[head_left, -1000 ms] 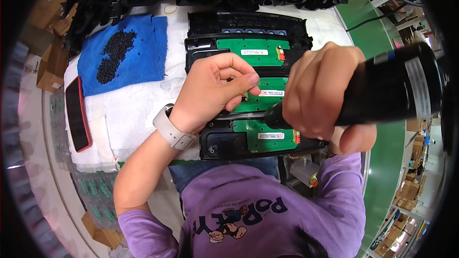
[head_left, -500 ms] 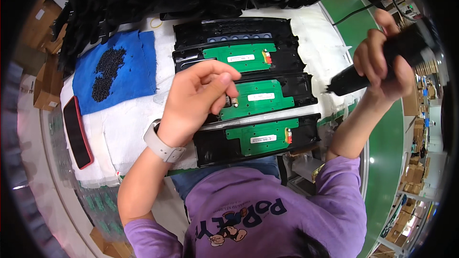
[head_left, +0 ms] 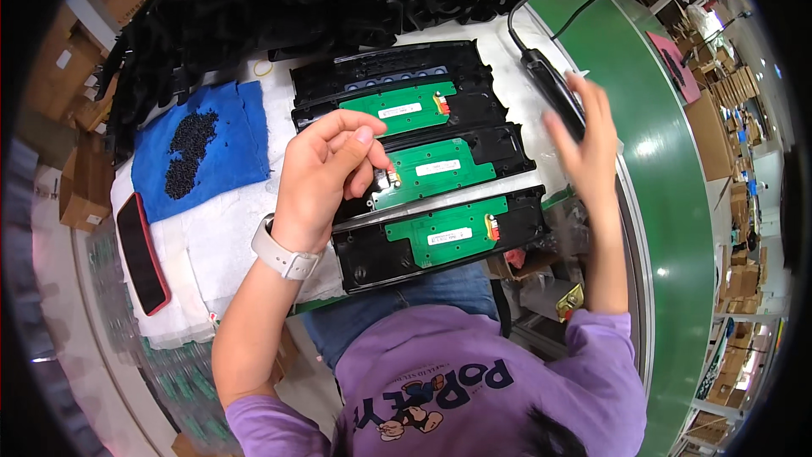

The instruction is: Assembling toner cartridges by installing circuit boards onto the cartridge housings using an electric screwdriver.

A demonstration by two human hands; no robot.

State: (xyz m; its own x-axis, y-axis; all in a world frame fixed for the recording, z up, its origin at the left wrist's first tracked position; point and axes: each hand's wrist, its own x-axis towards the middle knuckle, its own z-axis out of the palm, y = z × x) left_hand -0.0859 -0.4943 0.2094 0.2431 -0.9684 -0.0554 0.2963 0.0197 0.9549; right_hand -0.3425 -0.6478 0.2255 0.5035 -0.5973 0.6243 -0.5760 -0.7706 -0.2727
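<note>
My left hand (head_left: 320,171), a pale watch on its wrist, hovers over the left end of the middle green circuit board (head_left: 465,154). Its thumb and fingertips are pinched together; whatever they hold is too small to make out. On the right, a black corded electric screwdriver (head_left: 541,72) lies on the white cloth. Beside it my right hand (head_left: 594,152) is open, fingers spread, with nothing visible in it. Black plastic panels (head_left: 359,264) lie in a stack of rows, with another green board (head_left: 427,250) on the nearest and one (head_left: 372,101) farther back.
A blue cloth (head_left: 245,135) at the left bears a pile of small black screws (head_left: 188,152). Nearer lies a red-edged phone (head_left: 139,250). Many black plastic parts (head_left: 338,8) are heaped along the back. A green surface (head_left: 668,203) runs down the right.
My right hand has let go of the screwdriver, which now lies on the cloth, and has moved left with its fingers spread. The left hand stays pinched over the middle board.
</note>
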